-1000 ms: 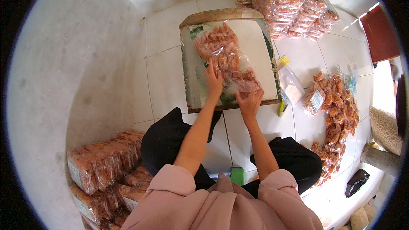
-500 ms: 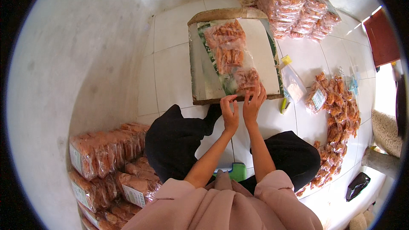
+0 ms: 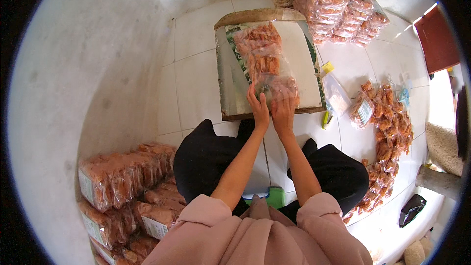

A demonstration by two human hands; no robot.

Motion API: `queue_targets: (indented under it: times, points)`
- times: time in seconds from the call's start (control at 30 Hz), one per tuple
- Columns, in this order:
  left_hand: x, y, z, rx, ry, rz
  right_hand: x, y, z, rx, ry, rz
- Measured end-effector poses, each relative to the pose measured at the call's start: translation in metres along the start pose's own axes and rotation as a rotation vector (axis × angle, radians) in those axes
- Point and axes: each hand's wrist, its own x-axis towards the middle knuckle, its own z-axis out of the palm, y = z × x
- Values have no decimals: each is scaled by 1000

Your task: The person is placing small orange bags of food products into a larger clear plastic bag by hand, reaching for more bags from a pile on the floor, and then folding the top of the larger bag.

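White low table (image 3: 303, 64) with a wooden edge bears a clear plastic bag (image 3: 267, 65) of orange-brown snacks (image 3: 257, 39) mostly left of its centre; the right hand (image 3: 283, 110) partly hides the near end, its grip indiscernible. Over the table's front edge, the left hand (image 3: 260, 110) reaches forward, unclenched, thumb apart.

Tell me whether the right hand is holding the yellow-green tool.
No, the yellow-green tool lies on the floor beside the table, while the right hand is on the bag.

Two hands (image 3: 261, 112); beneath them, one clear bag (image 3: 265, 63) and one low table (image 3: 305, 81); right of them, one yellow-green tool (image 3: 326, 119).
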Motion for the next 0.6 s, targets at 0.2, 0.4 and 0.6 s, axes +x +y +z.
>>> queue_targets:
  times: [0.2, 0.4, 0.6]
  points:
    - [38, 0, -5, -80, -17, 43, 47, 7, 21, -150, -108, -126]
    - [54, -4, 0, -148, 0, -10, 76, 8, 56, -467, -280, 148]
    - [60, -15, -4, -232, -55, -68, 98, 12, 62, -270, -361, 275]
